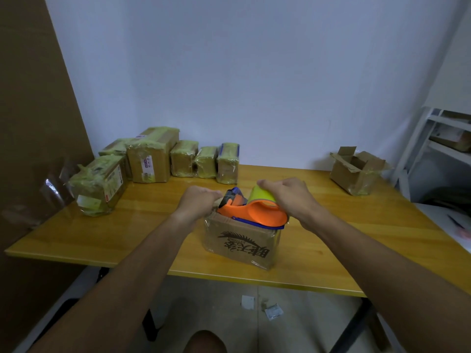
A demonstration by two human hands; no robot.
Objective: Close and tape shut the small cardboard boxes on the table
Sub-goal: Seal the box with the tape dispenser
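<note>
A small cardboard box (242,244) with black printed lettering stands near the front edge of the yellow wooden table (158,215). An orange tape dispenser (254,212) with a yellow-green tape roll lies across the box's top. My right hand (288,197) grips the dispenser over the roll. My left hand (197,202) holds the box's far left top corner, fingers curled by the dispenser's blade end. Clear tape covers parts of the box's sides. The top flaps are mostly hidden under the dispenser and my hands.
Several taped boxes (150,159) stand in a row at the table's back left. An open cardboard box (356,169) with raised flaps sits at the back right. A white metal shelf (438,138) stands on the right. Paper scraps (272,312) lie on the floor.
</note>
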